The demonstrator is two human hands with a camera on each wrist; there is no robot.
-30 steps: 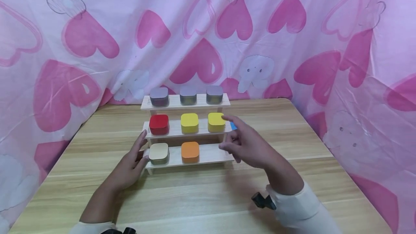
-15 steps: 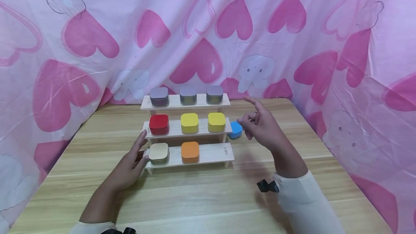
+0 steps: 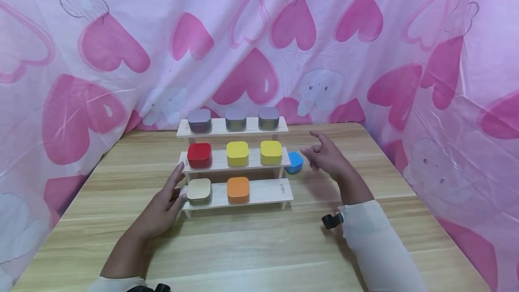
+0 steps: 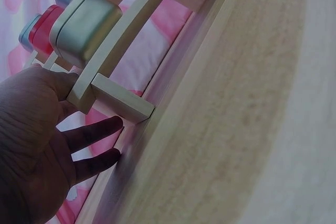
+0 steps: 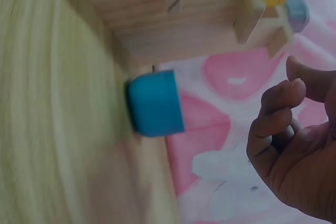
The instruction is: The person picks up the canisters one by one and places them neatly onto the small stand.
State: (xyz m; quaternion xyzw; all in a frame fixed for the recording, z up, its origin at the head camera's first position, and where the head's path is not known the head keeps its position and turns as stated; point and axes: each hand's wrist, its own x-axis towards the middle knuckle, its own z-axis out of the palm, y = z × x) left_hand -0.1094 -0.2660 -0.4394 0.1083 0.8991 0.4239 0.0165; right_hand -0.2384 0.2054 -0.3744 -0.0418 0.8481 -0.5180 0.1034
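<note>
A three-tier wooden rack (image 3: 259, 190) bears small rounded-square tins. On its lowest shelf sit a cream tin (image 3: 199, 191) and an orange tin (image 3: 238, 189). A red tin (image 3: 199, 155) and two yellow tins, the right one (image 3: 270, 152) near the shelf end, stand on the middle shelf. My left hand (image 3: 160, 211) rests against the rack's left end; its fingers stretch out straight below the shelf end in the left wrist view. Right of the rack, a blue tin (image 3: 294, 162) lies on the table. Holding nothing, my right hand (image 3: 327, 159) hovers beside it, fingers loosely bent.
Several silvery tins, the middle one (image 3: 235, 119) among them, line the top shelf. The wooden table (image 3: 251, 251) stretches around the rack. A pink heart-patterned cloth (image 3: 243, 35) hangs behind and at the sides.
My right hand has moved away from the right yellow tin to the right, then lowered a little near the blue tin, now uncovered. My left hand stays at the rack's left end.
</note>
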